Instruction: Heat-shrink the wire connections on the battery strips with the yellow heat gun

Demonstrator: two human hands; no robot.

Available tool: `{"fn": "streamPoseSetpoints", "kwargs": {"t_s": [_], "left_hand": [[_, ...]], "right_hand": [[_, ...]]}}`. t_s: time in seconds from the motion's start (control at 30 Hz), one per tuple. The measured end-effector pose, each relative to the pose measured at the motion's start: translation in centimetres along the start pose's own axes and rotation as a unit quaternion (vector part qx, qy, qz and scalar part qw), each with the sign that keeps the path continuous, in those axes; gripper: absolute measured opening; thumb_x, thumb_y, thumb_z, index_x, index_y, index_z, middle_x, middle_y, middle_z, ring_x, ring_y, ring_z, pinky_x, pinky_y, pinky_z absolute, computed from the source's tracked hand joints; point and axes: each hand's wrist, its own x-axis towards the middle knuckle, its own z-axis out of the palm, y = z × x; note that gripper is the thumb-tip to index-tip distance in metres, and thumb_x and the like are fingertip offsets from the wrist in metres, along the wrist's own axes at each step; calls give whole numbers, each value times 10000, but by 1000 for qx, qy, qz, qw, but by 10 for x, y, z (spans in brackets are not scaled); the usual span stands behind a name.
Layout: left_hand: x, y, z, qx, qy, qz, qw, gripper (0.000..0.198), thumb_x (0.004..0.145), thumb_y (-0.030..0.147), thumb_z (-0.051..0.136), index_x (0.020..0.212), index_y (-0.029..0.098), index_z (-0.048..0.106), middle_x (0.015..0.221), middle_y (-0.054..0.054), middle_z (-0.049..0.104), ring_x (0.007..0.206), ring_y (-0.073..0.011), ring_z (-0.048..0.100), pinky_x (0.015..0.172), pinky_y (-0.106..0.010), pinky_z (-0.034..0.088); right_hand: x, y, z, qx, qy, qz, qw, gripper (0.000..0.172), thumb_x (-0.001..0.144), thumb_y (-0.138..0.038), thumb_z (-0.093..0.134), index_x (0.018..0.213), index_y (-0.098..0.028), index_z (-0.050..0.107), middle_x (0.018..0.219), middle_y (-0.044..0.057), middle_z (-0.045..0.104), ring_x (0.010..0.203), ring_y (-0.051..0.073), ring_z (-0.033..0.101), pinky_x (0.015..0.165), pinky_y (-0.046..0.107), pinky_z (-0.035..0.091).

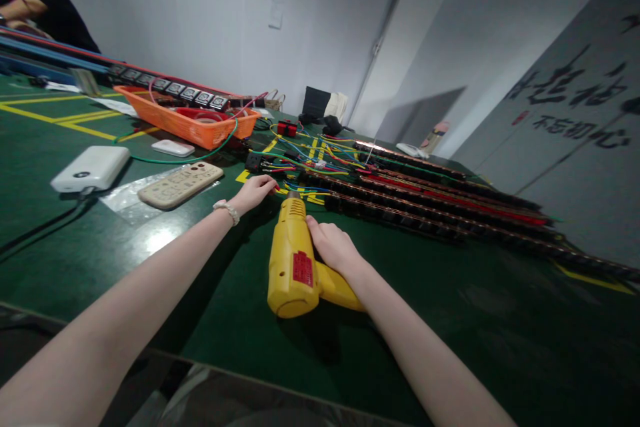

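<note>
Though the heat gun (294,247) label (303,269) blurs, wall lettering (580,133) reads 不忘初心.

Dim, cool light leaves the glossy green desk (235,320) dark, with white glare at left. A soft shadow lies under the yellow plastic heat gun (294,253); wide-angle stretching and blur mark the edges.

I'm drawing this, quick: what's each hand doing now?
Left hand: at the wires; can't tell if gripping any.
Right hand: holding the yellow heat gun.
</note>
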Motion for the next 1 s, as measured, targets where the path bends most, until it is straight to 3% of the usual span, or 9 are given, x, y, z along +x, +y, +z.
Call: {"fn": "streamPoseSetpoints", "kwargs": {"t_s": [0.47,0.73,1.0], "left_hand": [[2,1,-2,53,4,-16,998,347,740,435,416,775,144,601,759,-47,614,737,-174,527,633,-251,398],[-1,4,-4,47,-7,-14,999,401,745,480,397,775,126,583,736,-48,599,714,-167,513,627,-253,402],[-2,4,-3,13,-11,-13,1000,359,779,432,414,776,132,611,744,-46,614,702,-147,537,654,-245,404]], "right_hand": [[16,-29,9,-1,-7,-42,999,909,811,-655,-78,900,-120,652,961,178,632,936,292,582,773,385,420],[15,-22,11,-7,-10,-49,999,872,823,-646,-62,879,-139,645,944,141,637,917,256,583,770,349,414],[5,1,4,19,-13,-2,1000,846,811,-681,-14,890,-143,634,990,150,624,934,285,576,766,368,406]]}}
